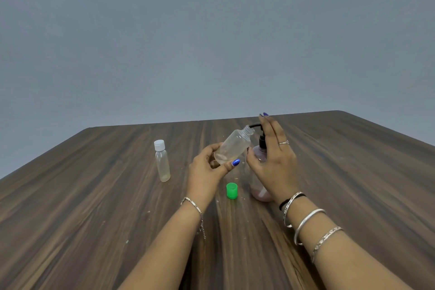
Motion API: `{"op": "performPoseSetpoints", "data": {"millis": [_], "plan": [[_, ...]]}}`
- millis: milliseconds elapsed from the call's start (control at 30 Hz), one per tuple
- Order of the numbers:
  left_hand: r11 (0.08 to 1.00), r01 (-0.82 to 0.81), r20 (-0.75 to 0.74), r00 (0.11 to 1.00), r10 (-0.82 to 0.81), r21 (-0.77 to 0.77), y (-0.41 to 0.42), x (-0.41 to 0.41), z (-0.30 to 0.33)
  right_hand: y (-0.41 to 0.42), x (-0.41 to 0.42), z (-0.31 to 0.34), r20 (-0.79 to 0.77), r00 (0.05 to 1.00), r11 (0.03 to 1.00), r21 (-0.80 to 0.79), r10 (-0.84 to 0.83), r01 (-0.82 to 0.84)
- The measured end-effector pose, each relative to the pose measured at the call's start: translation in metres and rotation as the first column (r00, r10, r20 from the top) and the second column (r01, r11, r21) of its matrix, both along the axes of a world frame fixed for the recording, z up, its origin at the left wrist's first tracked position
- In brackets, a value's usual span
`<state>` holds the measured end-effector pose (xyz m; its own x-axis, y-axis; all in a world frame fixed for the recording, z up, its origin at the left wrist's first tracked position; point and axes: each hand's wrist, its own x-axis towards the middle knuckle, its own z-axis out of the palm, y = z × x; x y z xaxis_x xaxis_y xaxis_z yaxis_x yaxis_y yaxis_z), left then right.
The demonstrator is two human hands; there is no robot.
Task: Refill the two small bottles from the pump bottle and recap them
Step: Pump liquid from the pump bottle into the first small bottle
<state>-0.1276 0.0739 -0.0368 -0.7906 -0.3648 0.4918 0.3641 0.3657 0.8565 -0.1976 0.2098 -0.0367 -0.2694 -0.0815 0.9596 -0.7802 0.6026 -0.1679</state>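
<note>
Nearest on the wooden bench (94, 231) stands the green cap (231, 190), off its bottle and just in front of the pump bottle (260, 186), whose pinkish liquid sits low in its base. Above the cap, the left hand (207, 172) holds the open small bottle (233, 147) by its base, thumb and fingers curled round it in a narrow grip, tilted so its threaded mouth meets the black spout. The right hand (270, 158) rests over the pump head with fingers straight and relaxed, a wide grip holding nothing. Farther left, well apart, the second small bottle (162, 162) stands upright with its white cap on; whether it has been filled I cannot tell.

The step in hand looks like the first fill. To do it well, keep the mouth right under the spout tip and the bottle tilted only enough to catch the stream. Press the head slowly and fully with the palm, steadying the pump bottle so it does not tip. Short strokes risk dribbling onto the bench.
</note>
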Motion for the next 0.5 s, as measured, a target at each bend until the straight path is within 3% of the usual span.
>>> {"op": "performPoseSetpoints", "data": {"millis": [500], "plan": [[1.0,0.0,-0.007,1.0,0.0,0.011,0.0025,0.002,0.0005,-0.0024,0.0011,0.0003,0.0,1.0,0.999,-0.053,0.001,-0.001]]}}
